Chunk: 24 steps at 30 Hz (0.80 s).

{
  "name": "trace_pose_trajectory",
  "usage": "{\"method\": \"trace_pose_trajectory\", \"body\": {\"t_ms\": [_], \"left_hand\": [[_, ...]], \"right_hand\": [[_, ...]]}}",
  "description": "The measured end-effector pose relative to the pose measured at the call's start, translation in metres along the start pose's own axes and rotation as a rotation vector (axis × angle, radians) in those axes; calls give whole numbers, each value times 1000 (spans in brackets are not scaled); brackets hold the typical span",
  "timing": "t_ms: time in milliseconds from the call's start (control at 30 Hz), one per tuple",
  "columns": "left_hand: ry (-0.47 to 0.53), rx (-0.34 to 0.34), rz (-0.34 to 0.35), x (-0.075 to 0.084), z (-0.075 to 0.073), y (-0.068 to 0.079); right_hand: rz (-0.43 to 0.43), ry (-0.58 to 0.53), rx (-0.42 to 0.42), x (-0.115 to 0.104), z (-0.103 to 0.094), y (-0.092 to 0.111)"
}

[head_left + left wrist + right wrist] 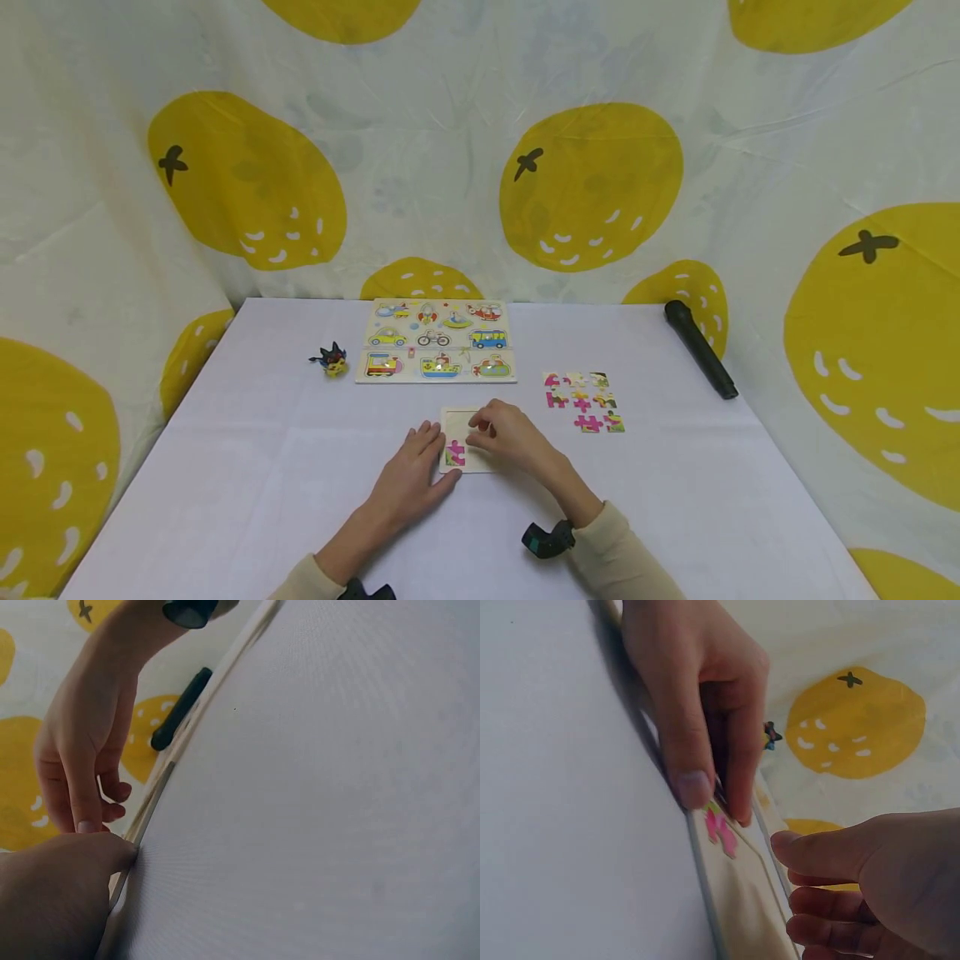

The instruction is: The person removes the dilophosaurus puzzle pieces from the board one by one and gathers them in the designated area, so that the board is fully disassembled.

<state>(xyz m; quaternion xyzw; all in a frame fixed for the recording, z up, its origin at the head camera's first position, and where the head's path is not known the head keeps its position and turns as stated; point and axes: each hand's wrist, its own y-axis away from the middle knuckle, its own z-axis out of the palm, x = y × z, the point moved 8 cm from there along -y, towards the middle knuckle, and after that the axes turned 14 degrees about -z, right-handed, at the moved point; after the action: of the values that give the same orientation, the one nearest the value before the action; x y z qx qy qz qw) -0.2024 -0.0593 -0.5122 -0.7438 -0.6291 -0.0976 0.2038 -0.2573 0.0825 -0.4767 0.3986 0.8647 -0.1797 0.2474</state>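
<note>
A small pale puzzle tray [480,462] lies on the table, with one pink jigsaw piece [455,453] in its near left corner. My left hand [408,475] holds that corner, fingers along the left edge and thumb at the near edge. Over the tray hovers my right hand [510,433], its fingers loosely bent and its thumb apart from the index finger; nothing shows between them. In the right wrist view the pink piece [720,831] lies just beyond the left thumb. Several loose jigsaw pieces [557,400] are grouped to the right of the tray.
Behind the tray lies a wooden vehicle puzzle board [437,344]. A small dark, spiky toy figure [332,360] stands to its left. At the far right of the white table [262,450] lies a black microphone [701,350]. Patterned cloth [420,183] hangs around the table.
</note>
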Motion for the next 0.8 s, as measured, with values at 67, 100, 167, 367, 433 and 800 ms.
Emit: {"method": "trace_pose_trajectory", "body": {"t_ms": [67,100,167,367,433,800], "left_hand": [[-2,-11,-6,0,0,0],[-2,-19,-12,0,0,-1],[-5,-30,-16,0,0,-1],[-14,-34,-10,0,1,-1],[-9,-33,-14,0,2,-1],[-5,8,8,1,0,-1]], "right_hand": [[-20,8,-8,-3,5,-1],[-36,15,-11,-4,7,-1],[-62,24,-13,-7,11,-2],[-71,32,-33,-11,22,-2],[-53,26,-39,-11,25,-2],[11,0,-53,-8,34,2]]}}
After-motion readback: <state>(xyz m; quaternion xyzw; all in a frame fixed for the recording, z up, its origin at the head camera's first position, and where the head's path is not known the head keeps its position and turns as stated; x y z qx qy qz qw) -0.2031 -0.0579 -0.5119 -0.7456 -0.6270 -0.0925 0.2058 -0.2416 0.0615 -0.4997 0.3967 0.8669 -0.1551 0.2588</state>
